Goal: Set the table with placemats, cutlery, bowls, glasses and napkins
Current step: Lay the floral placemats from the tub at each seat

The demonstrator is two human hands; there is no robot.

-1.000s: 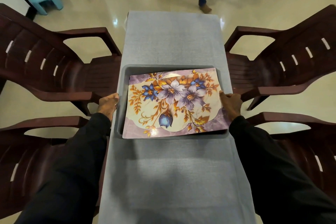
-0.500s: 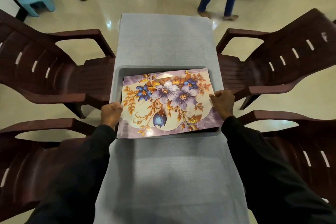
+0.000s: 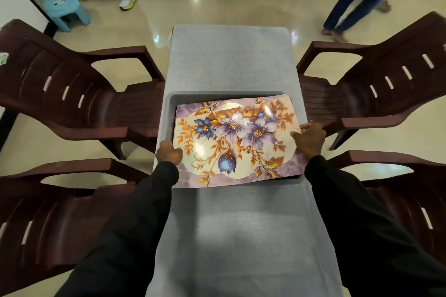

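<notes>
Between our left hand [image 3: 169,155] and our right hand [image 3: 310,138], the placemat [image 3: 237,142] is cream in the middle with a mottled purple border. It is printed with lilac and violet flowers with orange centres, deep blue blooms, and golden-orange leaves and scrolls. The tray [image 3: 169,103] just beyond our left hand is plain grey. The tablecloth [image 3: 229,60] beyond both hands is a pale blue-grey weave. Our sleeves [image 3: 135,224] are black. The chairs [image 3: 108,108] out to either side of our hands are dark maroon with pale slots. Far beyond our left hand, the stool [image 3: 66,11] is light blue on a glossy cream floor [image 3: 193,14].
</notes>
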